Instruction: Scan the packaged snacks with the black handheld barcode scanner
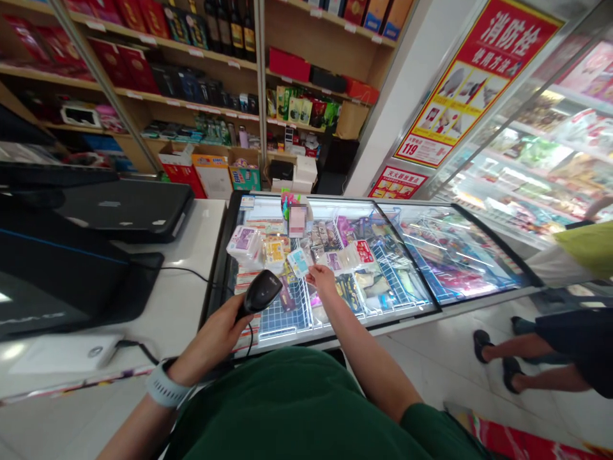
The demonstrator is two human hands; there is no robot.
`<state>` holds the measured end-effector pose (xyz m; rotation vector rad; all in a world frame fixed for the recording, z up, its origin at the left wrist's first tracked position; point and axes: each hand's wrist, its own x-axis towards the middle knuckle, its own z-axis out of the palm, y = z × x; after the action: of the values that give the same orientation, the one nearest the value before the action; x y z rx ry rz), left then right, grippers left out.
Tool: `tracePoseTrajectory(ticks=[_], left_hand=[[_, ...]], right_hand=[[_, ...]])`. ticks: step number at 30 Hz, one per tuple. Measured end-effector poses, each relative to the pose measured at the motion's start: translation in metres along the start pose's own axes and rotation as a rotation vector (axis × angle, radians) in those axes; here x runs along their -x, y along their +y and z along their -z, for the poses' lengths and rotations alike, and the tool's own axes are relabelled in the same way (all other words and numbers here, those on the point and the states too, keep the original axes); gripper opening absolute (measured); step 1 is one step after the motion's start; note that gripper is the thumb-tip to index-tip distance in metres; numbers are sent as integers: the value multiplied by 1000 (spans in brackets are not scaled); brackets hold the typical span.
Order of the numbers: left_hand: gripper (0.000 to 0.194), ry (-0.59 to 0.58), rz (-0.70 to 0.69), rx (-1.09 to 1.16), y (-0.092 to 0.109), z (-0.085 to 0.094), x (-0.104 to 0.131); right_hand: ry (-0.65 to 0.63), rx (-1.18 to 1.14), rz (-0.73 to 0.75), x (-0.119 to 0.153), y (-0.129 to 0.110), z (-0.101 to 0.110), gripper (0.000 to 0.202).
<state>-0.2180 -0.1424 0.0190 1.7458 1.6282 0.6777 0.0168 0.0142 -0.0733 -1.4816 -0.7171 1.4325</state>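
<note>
My left hand is wrapped round the handle of a black barcode scanner, whose head points over the glass-topped freezer. My right hand pinches the edge of a small packet with a light blue label, just beyond the scanner. Around it on the glass lie packets with purple labels, a yellow-labelled packet and a red-labelled packet. Behind them stands a colourful item, partly blurred out.
At left, a white counter carries black checkout equipment and a white box with a cable. Stocked shelves line the back. A person's legs are at right, near another person's yellow-green top.
</note>
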Motion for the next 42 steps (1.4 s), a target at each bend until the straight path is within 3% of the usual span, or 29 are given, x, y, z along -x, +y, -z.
tracePoseTrajectory(ticks=[7, 15, 24, 42], left_hand=[[51, -46, -97, -10, 21, -8, -14], [53, -148, -214, -28, 24, -25, -24], [50, -183, -211, -37, 45, -28, -23], [56, -164, -244, -31, 40, -31, -24]], right_hand=[[48, 0, 136, 15, -2, 42, 24], [89, 3, 238, 28, -2, 73, 30], [116, 63, 305, 29, 5, 83, 28], [135, 181, 420, 22, 8, 88, 22]])
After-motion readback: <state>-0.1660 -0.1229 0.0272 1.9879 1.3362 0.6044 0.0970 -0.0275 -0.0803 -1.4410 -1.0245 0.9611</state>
